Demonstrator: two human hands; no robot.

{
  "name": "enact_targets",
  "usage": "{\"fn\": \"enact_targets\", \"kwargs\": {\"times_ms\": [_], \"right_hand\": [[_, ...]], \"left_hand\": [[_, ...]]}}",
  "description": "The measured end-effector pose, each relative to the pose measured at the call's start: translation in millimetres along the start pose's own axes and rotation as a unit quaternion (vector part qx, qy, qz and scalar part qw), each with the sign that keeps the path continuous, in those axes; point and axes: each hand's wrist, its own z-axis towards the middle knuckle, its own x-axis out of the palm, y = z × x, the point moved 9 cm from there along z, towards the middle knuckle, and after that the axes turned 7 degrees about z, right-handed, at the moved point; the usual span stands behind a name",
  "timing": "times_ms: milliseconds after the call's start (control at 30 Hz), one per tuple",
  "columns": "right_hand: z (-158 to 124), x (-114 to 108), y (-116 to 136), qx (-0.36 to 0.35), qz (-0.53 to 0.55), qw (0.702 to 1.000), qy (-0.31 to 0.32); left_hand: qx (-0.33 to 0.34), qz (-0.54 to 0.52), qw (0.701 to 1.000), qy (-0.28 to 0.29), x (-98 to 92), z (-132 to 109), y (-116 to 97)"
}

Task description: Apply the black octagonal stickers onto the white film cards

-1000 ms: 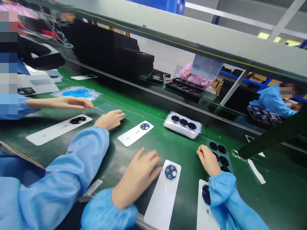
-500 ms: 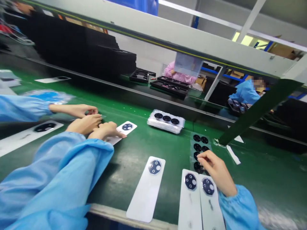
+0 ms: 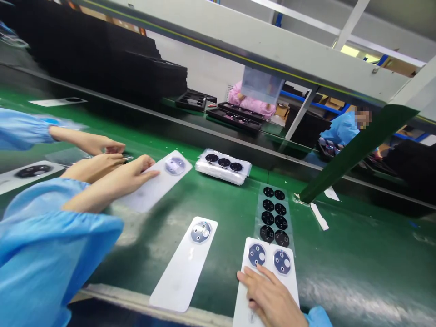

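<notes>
My left hand (image 3: 119,179) pinches the side of a white phone back cover (image 3: 155,190), which is tilted and has a dark camera patch at its far end. My right hand (image 3: 269,293) lies with its fingers apart on two side-by-side white covers (image 3: 288,284), below their dark eight-sided camera patches. Between my hands another white cover (image 3: 179,277) rests near the bench edge. Just beyond the right-hand pair is a clear sheet (image 3: 258,215) of black camera lens pieces (image 3: 268,218) in two columns.
Close by my left hand, a co-worker's two hands (image 3: 90,143) work at something small. A wrapped stack (image 3: 221,175) topped with black lens pieces stands mid-bench. A green post (image 3: 357,154) rises at the right. Black trays (image 3: 235,116) and other workers are behind.
My right hand has left the sheet of black pieces and come down onto the paired covers. The cover in my left hand is now more exposed, its patch reflecting light. The view has shifted.
</notes>
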Motion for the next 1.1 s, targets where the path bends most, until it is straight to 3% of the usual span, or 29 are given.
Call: {"fn": "enact_targets", "kwargs": {"times_ms": [67,133,233,300,367,467,533,600,867,1100], "right_hand": [[-6,-2,-4,-0.005,0.010,1.000,-0.005],[-14,-6,-10,0.010,0.034,0.999,-0.006],[-25,-12,-19,0.053,0.094,0.994,-0.011],[-32,-17,-29,0.120,0.153,0.980,-0.041],[-38,-20,-44,0.235,0.236,0.938,-0.102],[-39,-5,-57,0.391,0.400,0.810,-0.176],[-27,10,-54,0.426,0.499,0.730,-0.190],[-13,19,-52,0.440,0.549,0.683,-0.195],[-1,30,-52,0.472,0.588,0.628,-0.194],[-2,36,-51,0.495,0.593,0.608,-0.185]], "left_hand": [[0.019,-0.075,0.997,0.030,16.7,-38,-22],[0.024,-0.321,0.939,0.117,55.5,-83,-44],[-0.005,-0.466,0.854,0.230,123.2,-147,-68],[-0.026,-0.533,0.806,0.254,154.6,-174,-78],[-0.040,-0.562,0.784,0.262,172.7,-189,-83],[-0.046,-0.577,0.768,0.273,181.0,-195,-89],[-0.045,-0.588,0.758,0.279,180.2,-194,-92],[-0.044,-0.598,0.748,0.284,178.7,-194,-94],[-0.048,-0.622,0.728,0.285,175.5,-192,-91],[-0.043,-0.626,0.725,0.284,187.2,-187,-83]]}}
